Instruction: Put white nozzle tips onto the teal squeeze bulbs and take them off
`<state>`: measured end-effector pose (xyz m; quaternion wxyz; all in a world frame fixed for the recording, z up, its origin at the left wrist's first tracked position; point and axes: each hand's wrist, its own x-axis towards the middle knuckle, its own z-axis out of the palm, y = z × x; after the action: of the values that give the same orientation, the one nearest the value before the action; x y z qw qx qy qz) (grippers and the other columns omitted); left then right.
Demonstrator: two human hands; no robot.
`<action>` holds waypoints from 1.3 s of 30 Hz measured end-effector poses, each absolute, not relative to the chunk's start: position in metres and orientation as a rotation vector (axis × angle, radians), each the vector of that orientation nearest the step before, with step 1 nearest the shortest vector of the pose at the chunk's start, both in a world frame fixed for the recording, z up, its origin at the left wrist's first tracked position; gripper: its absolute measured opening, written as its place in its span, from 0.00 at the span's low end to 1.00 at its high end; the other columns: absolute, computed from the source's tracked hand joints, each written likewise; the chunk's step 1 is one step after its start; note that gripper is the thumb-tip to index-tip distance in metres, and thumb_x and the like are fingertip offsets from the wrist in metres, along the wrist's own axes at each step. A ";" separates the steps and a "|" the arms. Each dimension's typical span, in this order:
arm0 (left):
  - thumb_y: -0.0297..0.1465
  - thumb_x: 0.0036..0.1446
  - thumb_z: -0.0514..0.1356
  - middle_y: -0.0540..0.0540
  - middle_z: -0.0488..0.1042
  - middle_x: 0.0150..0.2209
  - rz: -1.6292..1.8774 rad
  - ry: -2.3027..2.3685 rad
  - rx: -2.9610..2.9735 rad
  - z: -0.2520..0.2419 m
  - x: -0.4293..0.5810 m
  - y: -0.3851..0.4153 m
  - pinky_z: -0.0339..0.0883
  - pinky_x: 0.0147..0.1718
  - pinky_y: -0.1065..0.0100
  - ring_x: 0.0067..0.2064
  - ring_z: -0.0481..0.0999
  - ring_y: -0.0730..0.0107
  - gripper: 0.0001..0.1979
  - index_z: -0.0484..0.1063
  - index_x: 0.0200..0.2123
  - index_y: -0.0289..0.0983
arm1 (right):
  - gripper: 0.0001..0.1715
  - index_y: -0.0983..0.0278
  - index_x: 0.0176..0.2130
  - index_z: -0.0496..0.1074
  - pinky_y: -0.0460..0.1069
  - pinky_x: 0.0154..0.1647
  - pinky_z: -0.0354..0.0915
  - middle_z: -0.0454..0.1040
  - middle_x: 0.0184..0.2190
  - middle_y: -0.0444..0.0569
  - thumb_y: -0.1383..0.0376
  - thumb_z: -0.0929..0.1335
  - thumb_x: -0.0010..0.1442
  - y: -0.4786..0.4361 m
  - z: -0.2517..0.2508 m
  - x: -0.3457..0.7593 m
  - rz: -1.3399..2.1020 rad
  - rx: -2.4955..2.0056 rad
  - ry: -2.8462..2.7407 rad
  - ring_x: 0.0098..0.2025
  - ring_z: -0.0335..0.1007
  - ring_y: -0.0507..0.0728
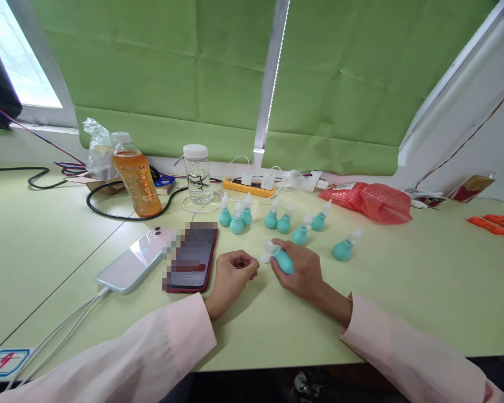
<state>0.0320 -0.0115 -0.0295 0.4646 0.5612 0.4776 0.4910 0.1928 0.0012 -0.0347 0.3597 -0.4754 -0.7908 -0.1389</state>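
My right hand [304, 268] grips a teal nasal aspirator [283, 261] low over the table, its bulb in the fingers and its clear tip end tilted to the left. Just left of it, my left hand [231, 280] has its fingers curled and thumb pressed in; whatever may be between them is hidden. Behind the hands stand several more teal aspirators with whitish cone tips, among them a front one [237, 221] in the left cluster. A lone aspirator [343, 249] leans to the right, beyond my right hand.
Left of my hands lie a red-cased phone [191, 268] and a white phone [130, 262] with cables. Behind them stand an orange drink bottle [138, 182] and a clear water bottle [198, 179]. Further back are a yellow power strip [235, 185] and a red bubble-wrap package [373, 202].
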 end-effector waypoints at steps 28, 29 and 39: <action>0.36 0.53 0.44 0.55 0.46 0.15 0.836 0.975 1.837 -0.032 0.029 -0.014 0.42 0.18 0.72 0.19 0.46 0.80 0.19 0.48 0.13 0.35 | 0.07 0.66 0.25 0.68 0.43 0.22 0.58 0.67 0.19 0.43 0.63 0.67 0.45 -0.025 -0.032 0.178 0.600 -0.985 -2.152 0.21 0.60 0.49; 0.36 0.53 0.44 0.55 0.46 0.15 0.841 0.948 1.799 -0.033 0.028 -0.014 0.41 0.18 0.72 0.19 0.46 0.80 0.19 0.48 0.13 0.36 | 0.08 0.66 0.25 0.69 0.43 0.22 0.57 0.66 0.18 0.43 0.62 0.68 0.45 -0.024 -0.030 0.180 0.639 -0.976 -2.177 0.21 0.59 0.49; 0.35 0.51 0.45 0.56 0.47 0.12 0.850 0.790 1.385 -0.031 0.030 -0.017 0.40 0.16 0.73 0.16 0.44 0.82 0.17 0.49 0.13 0.36 | 0.12 0.68 0.25 0.69 0.42 0.17 0.54 0.63 0.16 0.42 0.60 0.69 0.44 -0.014 -0.017 0.192 1.358 -0.828 -2.108 0.18 0.56 0.46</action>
<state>0.0299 -0.0172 -0.0310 0.6188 0.6020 0.3436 0.3697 0.1924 -0.0136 -0.0174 0.2478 -0.3039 -0.7733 0.4983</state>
